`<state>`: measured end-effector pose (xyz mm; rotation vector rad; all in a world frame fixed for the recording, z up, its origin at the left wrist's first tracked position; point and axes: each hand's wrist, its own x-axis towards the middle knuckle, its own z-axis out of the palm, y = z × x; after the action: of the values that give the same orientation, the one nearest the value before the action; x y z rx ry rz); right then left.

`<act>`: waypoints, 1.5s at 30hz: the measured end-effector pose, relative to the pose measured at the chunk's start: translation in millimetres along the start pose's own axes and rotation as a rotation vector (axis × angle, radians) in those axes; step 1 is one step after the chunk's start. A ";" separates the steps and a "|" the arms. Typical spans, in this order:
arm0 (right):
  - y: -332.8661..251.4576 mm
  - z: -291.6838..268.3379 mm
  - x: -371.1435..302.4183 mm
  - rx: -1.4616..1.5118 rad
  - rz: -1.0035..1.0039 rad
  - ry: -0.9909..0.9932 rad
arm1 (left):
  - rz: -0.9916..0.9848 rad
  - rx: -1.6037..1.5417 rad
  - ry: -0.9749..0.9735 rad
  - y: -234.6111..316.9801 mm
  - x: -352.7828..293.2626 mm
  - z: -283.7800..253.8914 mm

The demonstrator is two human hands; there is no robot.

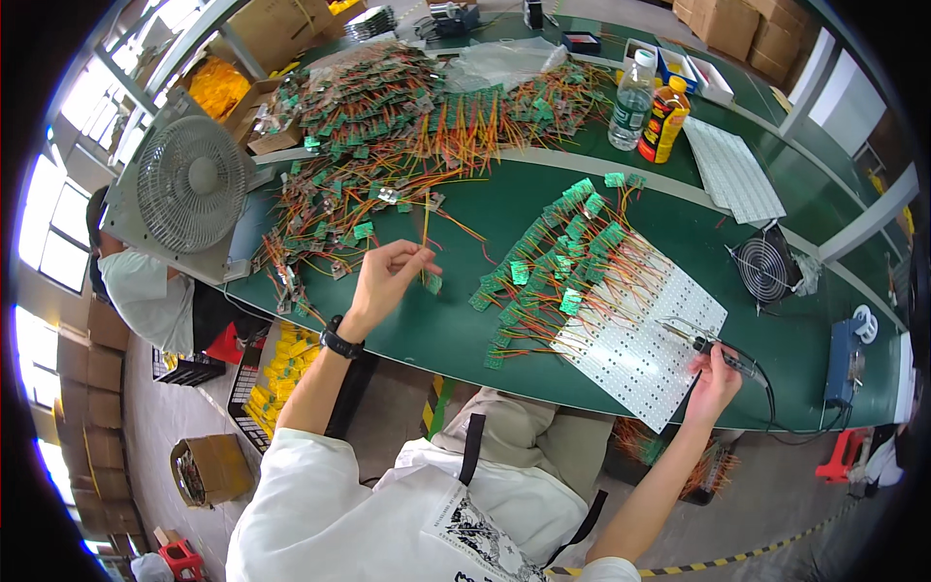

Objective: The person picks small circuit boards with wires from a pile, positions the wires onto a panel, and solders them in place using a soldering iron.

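My left hand (390, 276), with a black watch on its wrist, pinches a small green circuit board (433, 283) with coloured wires that rise above my fingers. In my right hand (715, 380) is a soldering iron (729, 358), its tip pointing left over a white perforated board (635, 364). Rows of green circuit boards (520, 273) with red and yellow wires lie between my hands, their wire ends resting on the perforated board. Whether the iron's tip touches anything, I cannot tell.
Behind stands a big heap of wired circuit boards (369, 97). A desk fan (189, 179) is at the left, with a seated person beyond. A water bottle (632, 102), an orange drink bottle (665, 121), a small round fan (764, 267) and a blue soldering unit (845, 364) stand right.
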<state>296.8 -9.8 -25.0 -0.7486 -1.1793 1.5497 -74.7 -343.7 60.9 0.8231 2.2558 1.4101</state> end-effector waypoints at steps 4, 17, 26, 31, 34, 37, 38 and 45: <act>-2.1 3.8 -0.2 0.020 0.003 0.031 | 0.108 -0.025 -0.107 26.4 1.6 44.6; -5.5 3.5 -1.4 -0.004 -0.004 0.029 | 0.458 -0.093 -0.765 106.4 35.5 174.1; -3.2 2.4 -0.1 -0.017 -0.008 0.041 | 0.762 0.073 -0.667 71.5 36.7 224.5; -6.8 11.1 -1.8 -0.031 -0.027 0.072 | 0.779 0.186 -0.669 68.8 37.6 217.5; -3.9 6.0 -1.2 -0.073 -0.005 0.047 | 0.854 0.254 -0.558 58.5 36.2 220.0; -4.3 2.9 -0.8 -0.079 -0.012 0.025 | 0.894 0.290 -0.489 46.6 37.8 224.8; -3.7 1.7 -1.3 -0.085 -0.012 0.026 | 0.916 0.263 -0.467 43.2 37.8 226.1; -4.6 5.3 -8.4 -0.220 -0.137 0.036 | 0.905 0.210 -0.410 38.0 35.0 228.1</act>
<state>296.2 -19.4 -19.7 -0.8173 -1.3599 1.3028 40.1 -150.9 -5.2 2.1566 1.7670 1.1304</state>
